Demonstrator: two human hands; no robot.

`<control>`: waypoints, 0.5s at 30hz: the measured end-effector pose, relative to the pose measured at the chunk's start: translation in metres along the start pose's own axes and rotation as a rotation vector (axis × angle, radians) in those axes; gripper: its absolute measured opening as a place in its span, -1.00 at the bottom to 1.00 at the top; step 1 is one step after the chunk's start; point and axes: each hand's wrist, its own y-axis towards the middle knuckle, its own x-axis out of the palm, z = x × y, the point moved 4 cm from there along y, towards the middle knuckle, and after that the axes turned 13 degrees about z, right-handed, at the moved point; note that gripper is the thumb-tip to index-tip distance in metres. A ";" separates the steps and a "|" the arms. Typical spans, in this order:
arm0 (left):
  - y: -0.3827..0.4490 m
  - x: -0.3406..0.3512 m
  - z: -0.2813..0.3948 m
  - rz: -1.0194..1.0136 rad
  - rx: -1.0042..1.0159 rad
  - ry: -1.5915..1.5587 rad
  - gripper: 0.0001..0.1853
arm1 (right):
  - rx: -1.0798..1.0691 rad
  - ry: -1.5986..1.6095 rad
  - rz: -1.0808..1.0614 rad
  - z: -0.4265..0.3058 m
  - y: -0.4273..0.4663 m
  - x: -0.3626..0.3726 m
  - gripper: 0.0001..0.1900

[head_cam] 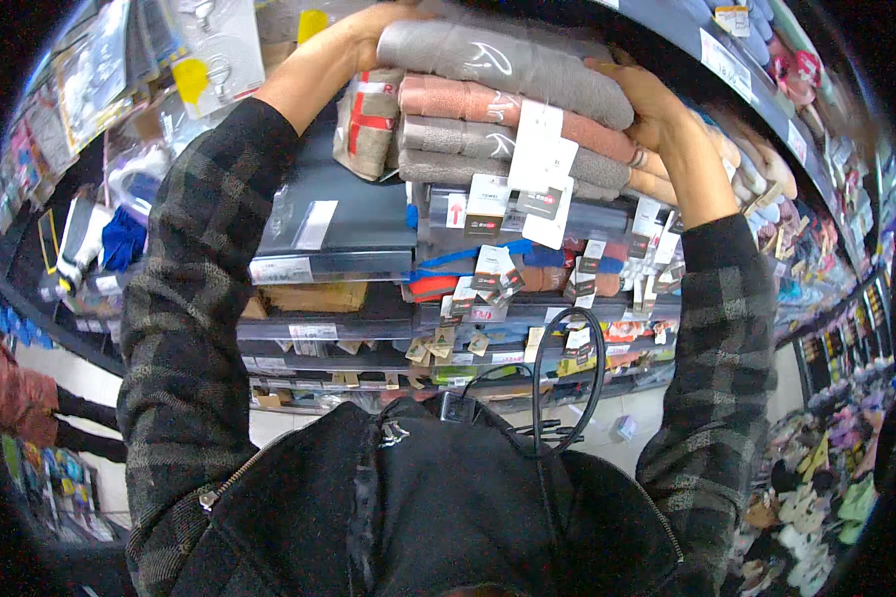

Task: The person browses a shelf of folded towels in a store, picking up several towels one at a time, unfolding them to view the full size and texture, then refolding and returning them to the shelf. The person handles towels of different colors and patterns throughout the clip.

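A folded grey towel [448,56] with white stitched lettering tops a stack on the shelf. My left hand [377,33] grips its left end, the fingertips hidden behind it. At the right end my right hand [646,101] holds the same towel, thumb side along its edge. Beneath lie a folded pink towel [459,97] and grey-brown towels [455,168]. White cardboard tags [539,145] dangle from the stack's front. Left of the stack, a beige towel with red stripes [366,123] stands against it.
Lower shelves hold more folded towels [545,280] with hanging tags. A dark shelf board [343,231] spans the left. Packaged goods [93,74] hang at upper left. Another shelf [724,63] curves along the upper right. A black cable loop [601,358] rises before my chest. A person [22,395] stands far left.
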 end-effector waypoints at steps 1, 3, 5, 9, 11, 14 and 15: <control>0.002 0.001 -0.002 0.130 0.051 0.059 -0.64 | -0.134 -0.109 0.054 -0.005 0.000 -0.001 -0.53; -0.004 0.010 -0.003 0.283 0.124 0.107 -0.61 | -0.292 -0.372 0.073 -0.017 0.002 -0.003 -0.41; -0.013 0.030 0.018 0.012 0.209 -0.113 -0.55 | -0.199 -0.237 0.089 -0.022 0.002 -0.014 -0.47; -0.031 0.048 0.018 0.000 0.133 0.024 -0.63 | -0.399 -0.565 0.010 -0.030 -0.013 -0.015 -0.63; -0.034 0.050 0.018 -0.001 0.125 0.111 -0.62 | -0.443 -0.762 -0.057 -0.035 -0.024 -0.002 -0.66; -0.039 0.033 0.044 0.289 0.567 1.043 -0.54 | -0.720 -1.229 0.090 -0.067 -0.039 0.019 -0.63; -0.035 0.025 0.040 0.169 0.212 0.692 -0.50 | -0.896 -1.382 0.161 -0.078 -0.046 0.026 -0.62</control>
